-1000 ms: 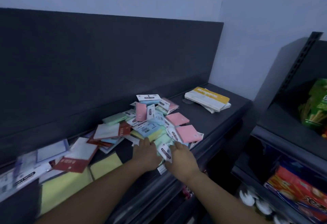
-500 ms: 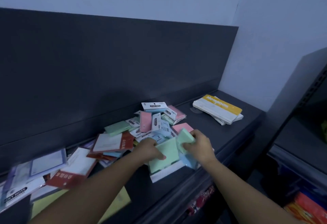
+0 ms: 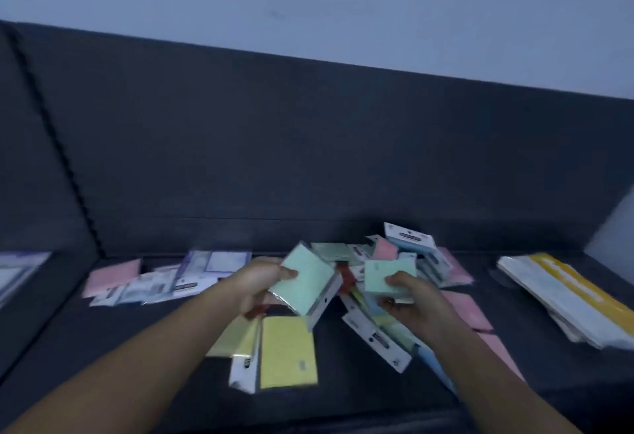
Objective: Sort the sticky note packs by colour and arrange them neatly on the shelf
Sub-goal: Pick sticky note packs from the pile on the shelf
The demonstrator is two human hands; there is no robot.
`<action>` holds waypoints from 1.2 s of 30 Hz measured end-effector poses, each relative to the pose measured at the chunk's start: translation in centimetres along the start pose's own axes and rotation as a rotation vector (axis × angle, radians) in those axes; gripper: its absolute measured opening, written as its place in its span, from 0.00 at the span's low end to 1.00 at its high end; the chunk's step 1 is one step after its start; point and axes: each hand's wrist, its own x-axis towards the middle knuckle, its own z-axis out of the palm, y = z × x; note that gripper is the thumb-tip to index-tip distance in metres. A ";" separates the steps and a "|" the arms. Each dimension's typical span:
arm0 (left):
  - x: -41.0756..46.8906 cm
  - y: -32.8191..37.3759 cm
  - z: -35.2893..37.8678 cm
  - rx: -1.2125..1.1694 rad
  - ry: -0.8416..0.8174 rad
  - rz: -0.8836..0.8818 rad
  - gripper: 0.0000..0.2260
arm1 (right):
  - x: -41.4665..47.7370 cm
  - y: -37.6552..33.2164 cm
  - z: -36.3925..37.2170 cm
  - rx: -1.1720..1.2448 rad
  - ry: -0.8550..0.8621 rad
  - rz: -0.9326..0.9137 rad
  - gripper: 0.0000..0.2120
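Green pack (image 3: 303, 281): pinched in left hand (image 3: 257, 284), tilted, over shelf (image 3: 137, 348) middle. Second green pack (image 3: 384, 272): gripped by right hand (image 3: 417, 306). Unsorted pile (image 3: 408, 248): just behind, nearer right hand. Yellow packs (image 3: 286, 353): front edge, beneath left hand.

The scene is dim, with a cold blue-grey cast. The light is soft and even, and only a faint shadow lies behind the pile of sticky note packs (image 3: 404, 258). Motion blur smears the pile, leaving its print unreadable. In front of the pile, the blur softens the left hand (image 3: 259, 284) with its large green pack (image 3: 303, 279) and the right hand (image 3: 417, 306) with its small green pack (image 3: 387, 274). Far left of the pile, the shelf's upright (image 3: 51, 131) bows with wide-angle distortion.
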 end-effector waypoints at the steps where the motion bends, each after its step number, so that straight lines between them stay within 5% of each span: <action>1: -1.2 -0.5 -1.8 -0.034 0.058 -0.012 0.06 | 0.0 0.5 1.5 0.010 -0.034 0.027 0.05; 8: -13.9 -5.1 -13.1 -0.291 0.497 -0.017 0.05 | -3.7 7.3 12.2 -0.167 -0.382 0.296 0.06; 17: -31.1 -10.3 -23.4 -0.400 0.953 0.035 0.06 | -14.0 16.8 28.5 -0.466 -0.817 0.356 0.10; 22: -39.0 -13.0 -29.3 -0.406 1.079 0.028 0.05 | -20.7 22.6 36.9 -0.611 -0.944 0.315 0.10; 36: -49.5 -18.3 -48.3 -0.569 1.211 0.009 0.05 | -31.2 34.7 54.9 -0.488 -1.009 0.404 0.02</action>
